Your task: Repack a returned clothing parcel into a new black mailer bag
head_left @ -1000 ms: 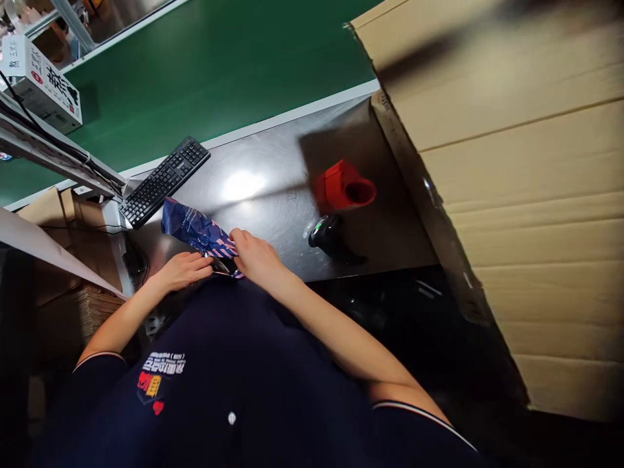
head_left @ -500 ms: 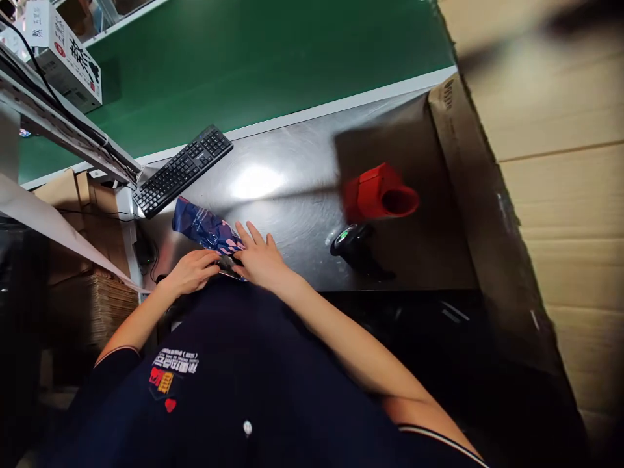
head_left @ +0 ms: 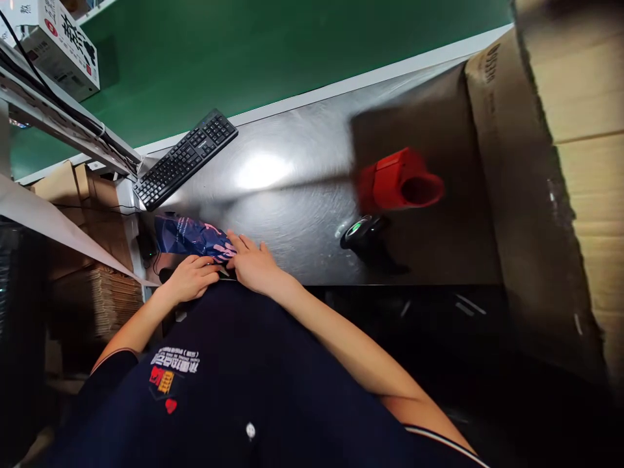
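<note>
- My left fingers (head_left: 205,269) are bent and lie against the near edge of the packet, towards its right end; whether they pinch the film or only press on it, I cannot tell.
- My right fingers (head_left: 238,242) are partly spread and reach over the packet's right end; their undersides are hidden, so I cannot tell how firmly they grip, if at all.
- The blue packet (head_left: 188,237) with pink marks lies at the near left of the worktop (head_left: 302,227), on the far side of my left fingers and to the left of my right ones.
- Its long axis runs mostly left to right, the left end a little farther from me, the right end coming in between my two sets of fingers. Both touch it, but the left ones are nearer its middle. Its film looks creased.
- Just below that right end, a small dark and pale piece shows by my dark shirt (head_left: 219,390); too little is visible to name it.
- Beyond the packet, the black keyboard (head_left: 185,159) lies slanted, its right end farther away.
- Well off to my right are a black device (head_left: 363,231) with a green light and, just beyond it, a red holder (head_left: 407,179) with a round opening.
- Farther out, a green surface (head_left: 292,52) runs along the far side, and a printed box (head_left: 63,52) sits on it at far left.
</note>
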`<state>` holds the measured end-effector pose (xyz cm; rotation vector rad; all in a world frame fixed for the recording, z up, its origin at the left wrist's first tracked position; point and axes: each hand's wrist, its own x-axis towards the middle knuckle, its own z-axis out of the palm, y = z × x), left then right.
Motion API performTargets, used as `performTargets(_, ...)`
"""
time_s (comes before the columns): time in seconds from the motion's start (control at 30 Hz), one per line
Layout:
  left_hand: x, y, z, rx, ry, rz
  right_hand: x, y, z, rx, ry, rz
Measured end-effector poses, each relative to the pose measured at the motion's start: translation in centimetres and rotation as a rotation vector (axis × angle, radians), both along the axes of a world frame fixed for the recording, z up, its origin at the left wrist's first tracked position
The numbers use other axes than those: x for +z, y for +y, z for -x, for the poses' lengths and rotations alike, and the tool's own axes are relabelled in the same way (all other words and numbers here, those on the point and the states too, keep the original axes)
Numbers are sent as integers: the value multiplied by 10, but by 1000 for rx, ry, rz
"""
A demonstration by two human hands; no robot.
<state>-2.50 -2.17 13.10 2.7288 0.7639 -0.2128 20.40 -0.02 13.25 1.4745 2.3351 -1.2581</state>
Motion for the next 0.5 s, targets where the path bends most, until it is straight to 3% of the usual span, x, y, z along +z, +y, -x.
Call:
performTargets(0.2, 7, -3, 5, 2, 48, 6, -4, -9, 12, -119, -91, -188)
performTargets(0.5, 9, -7, 11, 46, 62, 58, 7, -2, 15, -110, -84, -110)
